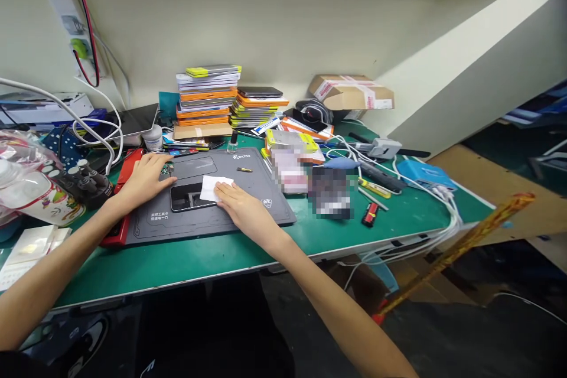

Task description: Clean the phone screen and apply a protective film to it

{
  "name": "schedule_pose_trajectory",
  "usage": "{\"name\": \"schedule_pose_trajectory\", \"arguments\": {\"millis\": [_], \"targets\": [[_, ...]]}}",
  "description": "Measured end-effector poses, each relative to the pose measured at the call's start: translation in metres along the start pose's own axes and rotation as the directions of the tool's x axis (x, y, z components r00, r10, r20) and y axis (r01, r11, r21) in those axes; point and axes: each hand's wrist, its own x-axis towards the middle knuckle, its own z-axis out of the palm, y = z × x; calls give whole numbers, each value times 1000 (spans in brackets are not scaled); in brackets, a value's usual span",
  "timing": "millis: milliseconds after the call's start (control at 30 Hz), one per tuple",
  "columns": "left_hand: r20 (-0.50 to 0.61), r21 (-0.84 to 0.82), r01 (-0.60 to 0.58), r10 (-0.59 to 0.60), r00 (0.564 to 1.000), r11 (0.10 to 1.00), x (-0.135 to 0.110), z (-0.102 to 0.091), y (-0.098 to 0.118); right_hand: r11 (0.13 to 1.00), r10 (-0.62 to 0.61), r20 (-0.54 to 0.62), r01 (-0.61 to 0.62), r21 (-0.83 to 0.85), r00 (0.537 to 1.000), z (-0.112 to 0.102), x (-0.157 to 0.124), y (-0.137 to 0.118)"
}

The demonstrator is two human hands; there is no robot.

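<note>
A smartphone (186, 197) with a dark, glossy screen lies flat on the dark grey work mat (248, 225). My right hand (241, 204) presses a folded white wipe (214, 187) onto the right part of the phone, its fingertips on the wipe's edge. To the left of the phone is my left hand (144, 182), open with thumb and fingers apart. Its fingertips are close to a small green part, partly hidden, whose kind I cannot make out. A small bottle with a black cap (233, 143) stands at the mat's back edge, and a short brass-coloured piece (244, 169) lies on the mat.
Stacked flat boxes (207, 97) stand against the wall, with a cardboard carton (354, 91) farther right. Black-capped bottles (86, 180) are at the left beside a red case (117, 235). Cables, a screwdriver (374, 188) and a blue box (425, 174) occupy the right side.
</note>
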Motion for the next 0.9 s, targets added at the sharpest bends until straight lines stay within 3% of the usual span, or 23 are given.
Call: {"name": "schedule_pose_trajectory", "arguments": {"millis": [133, 267, 500, 600, 733, 900], "targets": [[71, 4, -30, 29, 997, 1000, 14, 4, -12, 1000, 14, -39, -15, -11, 999, -12, -18, 15], [80, 20, -48, 47, 996, 999, 16, 7, -17, 994, 92, -94, -97, -59, 991, -42, -29, 41], [58, 60, -116, 112, 992, 991, 13, 7, -16, 994, 102, -87, -106, -37, 991, -84, -2, 70], [28, 77, -155, 153, 988, 985, 9, 3, -12, 996, 88, -95, -84, 41, 992, -82, 20, 74], [-67, 119, -184, 192, 979, 976, -3, -15, -2, 986, 43, -70, -31, 165, 997, -58, 49, 79], [-253, 50, -267, 271, 929, 962, -32, -36, 10, 950, 9, -62, 11, 311, 998, -33, 53, 76]]}}
